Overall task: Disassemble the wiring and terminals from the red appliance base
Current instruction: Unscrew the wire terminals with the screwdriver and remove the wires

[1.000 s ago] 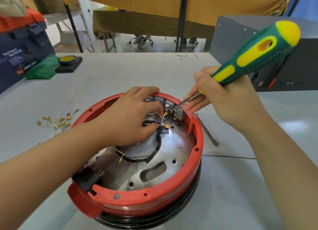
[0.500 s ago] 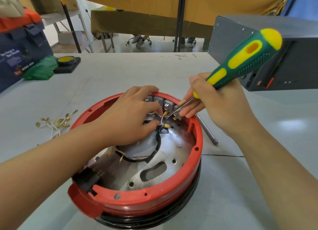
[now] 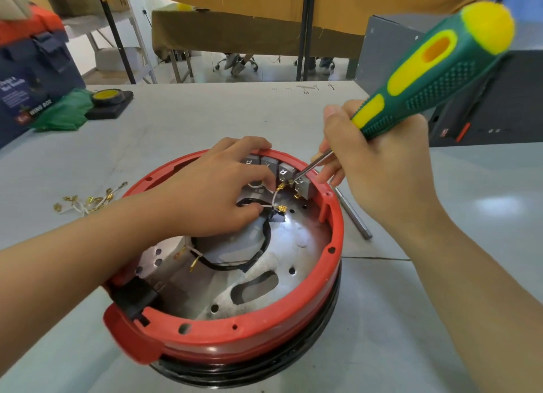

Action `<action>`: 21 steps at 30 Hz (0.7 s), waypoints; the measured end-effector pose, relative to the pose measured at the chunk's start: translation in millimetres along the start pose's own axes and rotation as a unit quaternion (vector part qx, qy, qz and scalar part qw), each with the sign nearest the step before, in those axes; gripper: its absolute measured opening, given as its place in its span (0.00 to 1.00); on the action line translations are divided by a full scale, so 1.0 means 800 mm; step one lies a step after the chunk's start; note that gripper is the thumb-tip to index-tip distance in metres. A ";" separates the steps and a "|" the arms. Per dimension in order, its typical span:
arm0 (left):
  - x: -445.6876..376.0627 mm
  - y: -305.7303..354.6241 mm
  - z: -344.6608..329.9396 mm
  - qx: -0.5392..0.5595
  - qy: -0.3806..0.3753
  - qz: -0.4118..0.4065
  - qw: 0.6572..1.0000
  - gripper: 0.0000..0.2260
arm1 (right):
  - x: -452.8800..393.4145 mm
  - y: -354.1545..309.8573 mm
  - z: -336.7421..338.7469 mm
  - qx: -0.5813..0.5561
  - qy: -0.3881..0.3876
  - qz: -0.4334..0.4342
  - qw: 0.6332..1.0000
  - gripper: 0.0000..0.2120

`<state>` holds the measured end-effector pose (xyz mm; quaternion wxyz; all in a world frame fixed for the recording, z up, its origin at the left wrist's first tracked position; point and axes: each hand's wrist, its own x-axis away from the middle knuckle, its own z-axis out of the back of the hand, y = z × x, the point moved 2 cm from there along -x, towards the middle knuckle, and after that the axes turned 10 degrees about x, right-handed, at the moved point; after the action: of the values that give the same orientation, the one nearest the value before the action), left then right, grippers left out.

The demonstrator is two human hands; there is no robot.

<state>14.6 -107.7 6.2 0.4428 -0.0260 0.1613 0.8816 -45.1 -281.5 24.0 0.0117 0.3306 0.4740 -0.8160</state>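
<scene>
Base (image 3: 235,331) — red, round — sits on the grey surface (image 3: 205,113). Left hand (image 3: 211,193) reaches inside, fingers pinching a white wire (image 3: 271,206) with a brass terminal. Right hand (image 3: 379,169) grips a screwdriver (image 3: 426,72), its tip at the grey terminal blocks (image 3: 286,171). Loose terminals (image 3: 88,200) lie left of the base.

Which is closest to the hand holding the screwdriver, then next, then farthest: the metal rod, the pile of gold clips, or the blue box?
From the right hand:
1. Metal rod, on the table just beside and below it.
2. Pile of gold clips, across the red base on the left.
3. Blue box, far back at the left edge.
</scene>
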 end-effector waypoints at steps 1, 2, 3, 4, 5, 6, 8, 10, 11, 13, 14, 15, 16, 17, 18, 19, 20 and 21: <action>-0.001 0.000 0.001 0.000 -0.006 -0.003 1.000 0.14 | 0.001 0.000 0.000 0.000 -0.001 0.001 1.000 0.22; -0.001 0.000 0.001 0.000 -0.012 -0.004 1.000 0.14 | 0.001 0.000 0.000 -0.003 -0.003 -0.001 1.000 0.22; -0.002 0.000 0.002 -0.001 -0.017 -0.006 1.000 0.14 | 0.001 0.000 0.000 -0.008 -0.004 -0.003 1.000 0.21; -0.002 0.000 0.002 -0.002 -0.022 -0.008 1.000 0.14 | 0.002 0.000 0.001 -0.011 -0.003 -0.004 1.000 0.21; -0.003 0.000 0.003 -0.002 -0.028 -0.008 1.000 0.14 | 0.002 0.000 0.001 -0.011 0.001 -0.001 1.000 0.21; -0.004 0.000 0.004 -0.002 -0.033 -0.008 0.999 0.14 | 0.003 -0.001 0.001 -0.008 0.008 0.005 1.000 0.21; -0.007 0.001 0.005 0.000 -0.042 -0.003 0.999 0.14 | 0.006 -0.002 -0.001 0.007 0.020 0.022 1.000 0.21; -0.008 0.003 0.004 0.006 -0.037 0.007 0.999 0.13 | 0.008 -0.002 -0.002 0.012 0.027 0.033 0.999 0.20; -0.007 0.004 0.002 0.008 -0.026 0.010 1.000 0.12 | 0.009 -0.001 -0.002 0.009 0.028 0.035 0.999 0.20; -0.006 0.006 -0.002 0.010 0.003 0.011 1.000 0.10 | 0.010 0.001 -0.002 0.004 0.027 0.037 0.999 0.20; -0.006 0.007 -0.004 0.016 0.014 0.012 1.000 0.09 | 0.010 0.001 -0.001 0.003 0.026 0.038 0.999 0.20; -0.005 0.006 -0.005 0.024 0.021 0.012 0.999 0.08 | 0.009 0.002 -0.001 0.001 0.025 0.038 0.999 0.20; -0.004 0.005 -0.004 0.031 0.025 0.011 0.999 0.08 | 0.009 0.003 -0.001 -0.002 0.024 0.036 0.999 0.19; -0.004 0.003 -0.004 0.036 0.026 0.008 0.999 0.08 | 0.008 0.004 -0.001 -0.006 0.020 0.034 0.999 0.19; -0.004 0.001 -0.004 0.039 0.026 0.006 0.999 0.08 | 0.008 0.004 -0.002 -0.009 0.017 0.031 0.999 0.19; -0.004 0.000 -0.004 0.041 0.028 0.003 0.999 0.08 | 0.007 0.005 -0.002 -0.012 0.014 0.029 0.999 0.19; -0.005 -0.001 -0.003 0.041 0.028 0.002 0.999 0.08 | 0.006 0.005 -0.002 -0.016 0.011 0.024 1.000 0.19; -0.005 -0.001 -0.003 0.042 0.028 0.002 0.999 0.09 | 0.005 0.004 -0.002 -0.021 0.009 0.017 1.000 0.20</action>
<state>17.3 -111.1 4.3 0.4368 -0.0316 0.2107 0.8740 -46.6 -281.1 18.4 0.0282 0.3457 0.4853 -0.8026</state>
